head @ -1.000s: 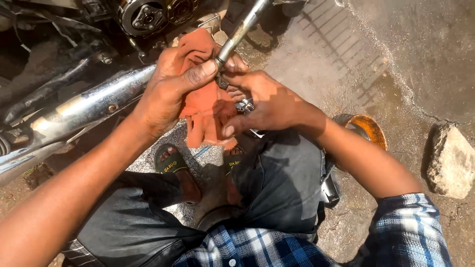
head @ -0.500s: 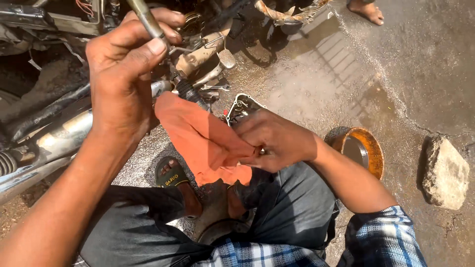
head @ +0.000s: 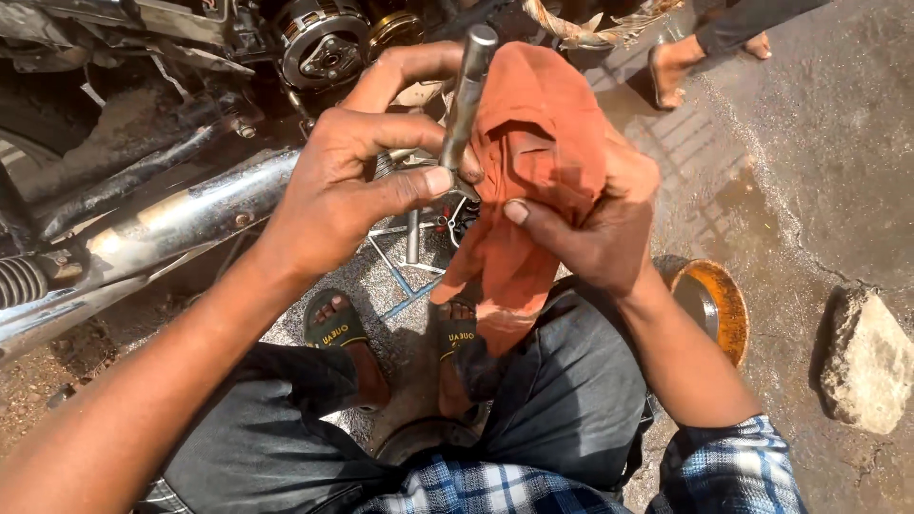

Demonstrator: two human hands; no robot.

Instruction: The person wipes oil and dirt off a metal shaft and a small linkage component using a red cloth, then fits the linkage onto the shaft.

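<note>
My left hand [head: 354, 183] grips a grey metal rod [head: 467, 93] between thumb and fingers, its blunt end pointing up. My right hand [head: 600, 219] holds an orange cloth [head: 529, 181] against the rod's right side; the cloth drapes over that hand and hangs down toward my knees. Both hands are raised in front of a motorcycle's engine and chrome exhaust pipe [head: 171, 224].
I squat in grey trousers and sandals [head: 335, 326] on a tiled patch. A rusty round bowl [head: 712, 305] sits on the ground at right, a large stone [head: 868, 360] beyond it. Another person's sandalled foot [head: 671, 69] stands at the top.
The right hand has risen with the orange cloth from my lap up against the rod. The left hand still holds the rod, now lower and nearer the middle.
</note>
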